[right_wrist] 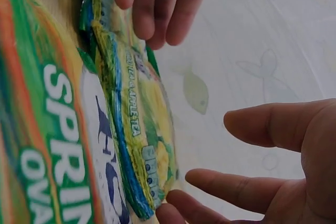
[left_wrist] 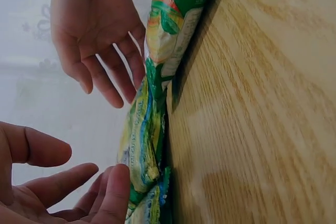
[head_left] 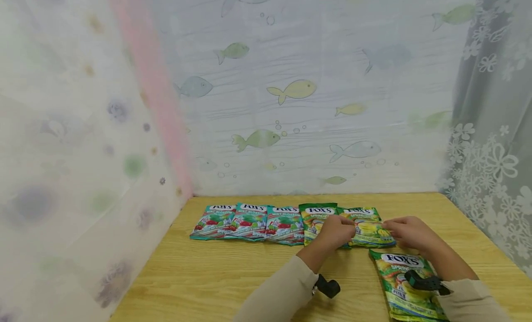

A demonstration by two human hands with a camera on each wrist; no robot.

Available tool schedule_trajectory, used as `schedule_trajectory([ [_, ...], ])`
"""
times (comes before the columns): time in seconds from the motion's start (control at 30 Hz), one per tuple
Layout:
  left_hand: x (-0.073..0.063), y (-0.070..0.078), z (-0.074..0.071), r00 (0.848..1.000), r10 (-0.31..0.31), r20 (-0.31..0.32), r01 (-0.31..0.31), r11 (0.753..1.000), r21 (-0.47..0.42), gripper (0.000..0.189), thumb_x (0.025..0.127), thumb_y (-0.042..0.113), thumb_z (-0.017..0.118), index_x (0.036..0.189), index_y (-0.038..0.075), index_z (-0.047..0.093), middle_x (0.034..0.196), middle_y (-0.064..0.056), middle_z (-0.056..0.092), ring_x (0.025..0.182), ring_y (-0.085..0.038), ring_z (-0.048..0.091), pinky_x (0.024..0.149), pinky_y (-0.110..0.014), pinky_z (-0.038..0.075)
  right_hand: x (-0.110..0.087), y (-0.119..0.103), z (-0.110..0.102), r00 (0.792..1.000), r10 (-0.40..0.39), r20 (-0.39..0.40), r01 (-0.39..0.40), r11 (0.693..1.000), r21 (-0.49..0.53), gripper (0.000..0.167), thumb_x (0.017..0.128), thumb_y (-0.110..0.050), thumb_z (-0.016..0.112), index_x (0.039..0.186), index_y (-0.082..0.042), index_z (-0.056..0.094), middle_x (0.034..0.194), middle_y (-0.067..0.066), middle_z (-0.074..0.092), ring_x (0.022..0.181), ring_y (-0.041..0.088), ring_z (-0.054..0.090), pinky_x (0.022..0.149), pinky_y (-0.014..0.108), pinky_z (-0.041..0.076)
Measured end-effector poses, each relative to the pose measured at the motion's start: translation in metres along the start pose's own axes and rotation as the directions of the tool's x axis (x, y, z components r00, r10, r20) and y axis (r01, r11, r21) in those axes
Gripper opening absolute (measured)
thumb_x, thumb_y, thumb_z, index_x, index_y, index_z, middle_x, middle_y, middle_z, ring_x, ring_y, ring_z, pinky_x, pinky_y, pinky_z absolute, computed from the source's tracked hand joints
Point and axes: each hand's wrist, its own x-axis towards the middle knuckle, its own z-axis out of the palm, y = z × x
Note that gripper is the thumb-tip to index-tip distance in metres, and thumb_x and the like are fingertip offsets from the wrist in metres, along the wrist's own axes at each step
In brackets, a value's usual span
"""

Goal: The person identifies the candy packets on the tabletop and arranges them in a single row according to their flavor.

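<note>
At the right end of a row, a green-and-yellow Fox's candy bag (head_left: 367, 228) lies between my two hands. My left hand (head_left: 335, 232) is over its left side, overlapping the neighbouring green-and-yellow candy bag (head_left: 317, 215). Beside its right edge is my right hand (head_left: 411, 232). In the left wrist view, the left thumb and fingers (left_wrist: 113, 195) are spread apart with nothing pinched. The right wrist view shows the right thumb (right_wrist: 262, 124) apart from its relaxed fingers, fingertips right at the bag's edge. Another Fox's candy bag (head_left: 390, 282) lies nearer, beneath my right forearm.
Three teal-and-red Fox's mint candy bags (head_left: 249, 222) overlap along the left part of the row. Everything rests on a wooden table (head_left: 199, 276). A fish-patterned curtain (head_left: 299, 128) stands behind it, and a grey floral curtain (head_left: 494, 151) hangs at the right.
</note>
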Motion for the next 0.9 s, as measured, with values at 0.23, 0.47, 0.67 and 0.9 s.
schedule_trajectory([
  [0.23, -0.009, 0.007, 0.0, 0.994, 0.001, 0.11, -0.01, 0.997, 0.08, 0.045, 0.095, 0.012, 0.065, 0.139, 0.007, 0.065, 0.138, 0.0, 0.066, 0.076, -0.011, 0.05, 0.067, -0.035, 0.039, -0.009, 0.007, -0.009, 1.0, -0.007, 0.027, 0.009, 0.998, -0.057, 0.068, 0.111, -0.04, 0.045, 0.149, 0.017, 0.041, 0.152, 0.041, 0.039, 0.138, 0.058, 0.043, 0.096, 0.054, 0.056],
  [0.47, -0.019, 0.005, 0.003, 0.984, 0.052, 0.17, -0.06, 0.997, 0.044, 0.029, 0.095, 0.006, 0.061, 0.068, 0.011, 0.05, 0.145, -0.002, 0.06, 0.072, -0.011, 0.044, 0.061, -0.033, 0.031, -0.019, 0.015, -0.02, 0.999, -0.004, 0.049, 0.007, 0.998, -0.064, 0.067, 0.111, -0.038, 0.045, 0.149, 0.017, 0.04, 0.151, 0.043, 0.039, 0.136, 0.059, 0.045, 0.095, 0.05, 0.058],
  [0.67, -0.028, 0.001, 0.009, 0.983, -0.024, 0.184, 0.009, 0.997, 0.08, 0.028, 0.096, 0.014, 0.066, 0.122, 0.005, 0.072, 0.141, -0.004, 0.064, 0.095, -0.017, 0.071, 0.082, -0.037, 0.059, -0.029, 0.027, -0.031, 0.998, 0.007, 0.058, -0.004, 0.998, -0.063, 0.063, 0.112, -0.035, 0.044, 0.149, 0.017, 0.042, 0.149, 0.041, 0.044, 0.135, 0.056, 0.048, 0.096, 0.051, 0.058],
  [0.9, -0.035, -0.004, 0.016, 0.964, -0.083, 0.252, 0.08, 0.997, 0.025, 0.042, 0.093, 0.011, 0.07, 0.134, 0.0, 0.067, 0.123, -0.008, 0.071, 0.095, -0.021, 0.075, 0.084, -0.039, 0.062, -0.036, 0.043, -0.042, 0.99, 0.111, 0.091, -0.112, 0.994, 0.005, 0.068, 0.11, -0.038, 0.047, 0.151, 0.016, 0.037, 0.142, 0.037, 0.053, 0.119, 0.038, 0.065, 0.087, 0.043, 0.061],
])
